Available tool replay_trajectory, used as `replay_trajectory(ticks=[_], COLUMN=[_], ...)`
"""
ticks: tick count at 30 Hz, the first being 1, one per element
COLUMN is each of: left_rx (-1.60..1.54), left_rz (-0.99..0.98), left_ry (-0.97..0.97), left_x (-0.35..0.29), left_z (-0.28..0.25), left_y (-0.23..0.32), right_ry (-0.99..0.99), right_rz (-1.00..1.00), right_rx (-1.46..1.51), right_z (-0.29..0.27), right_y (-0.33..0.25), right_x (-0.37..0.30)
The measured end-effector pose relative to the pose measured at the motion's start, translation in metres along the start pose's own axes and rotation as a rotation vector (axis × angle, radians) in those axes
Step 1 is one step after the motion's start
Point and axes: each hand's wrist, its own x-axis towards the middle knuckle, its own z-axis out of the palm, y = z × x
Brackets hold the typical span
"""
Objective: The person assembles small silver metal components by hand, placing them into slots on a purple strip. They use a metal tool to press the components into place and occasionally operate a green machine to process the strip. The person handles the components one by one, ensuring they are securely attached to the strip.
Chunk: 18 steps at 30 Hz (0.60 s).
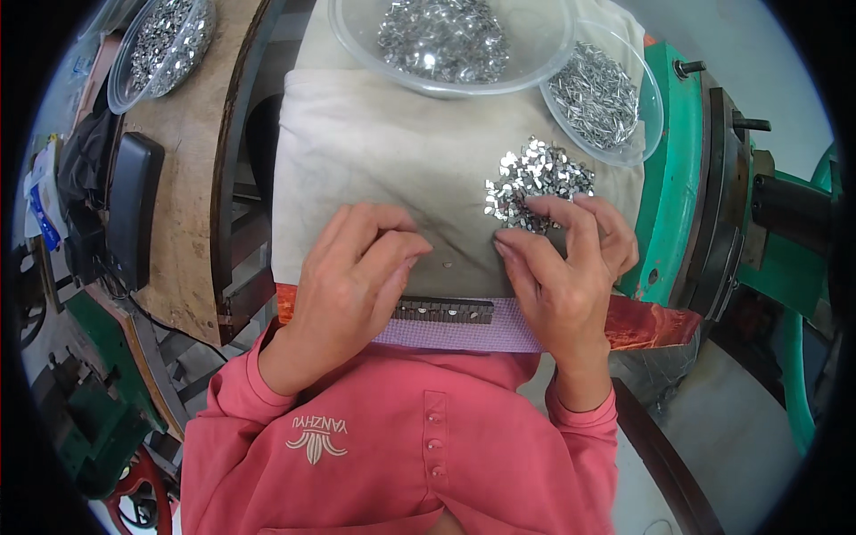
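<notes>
On the beige cloth [357,134], a heap of small shiny metal pieces [535,174] lies to the right. My right hand [571,267] reaches over its near edge, index finger touching the pieces, thumb and index apart. Left of it, my left hand [348,276] is closed, thumb and index brought together; anything between them is too small to make out. One loose metal piece [448,264] lies on the cloth between the hands. Nearest me is a dark notched strip [468,312] with a few shiny pieces in it, its left end hidden by my left hand.
A large clear bowl [357,40] of metal parts stands at the back, beside a clear tub [654,111] of thin metal pins. Green machinery [655,178] borders the right. At left, a wooden table [183,205] carries another tub [120,85] and a black box [138,209].
</notes>
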Motion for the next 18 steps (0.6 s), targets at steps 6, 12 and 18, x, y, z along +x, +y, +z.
replay_trajectory(ticks=[6, 12, 18], left_rx=[0.050, 0.044, -0.009], left_rz=[0.123, 0.155, 0.074], left_ry=[-0.089, -0.153, -0.158], left_x=[0.004, 0.012, 0.015], left_z=[0.004, 0.003, 0.002], left_y=[0.003, -0.001, 0.000], right_ry=[-0.029, 0.019, -0.019], right_rz=[-0.004, 0.033, 0.055], right_rx=[0.042, 0.154, 0.212], right_z=[0.001, -0.003, -0.019], right_y=[-0.005, -0.003, -0.009], right_x=[0.011, -0.007, -0.038])
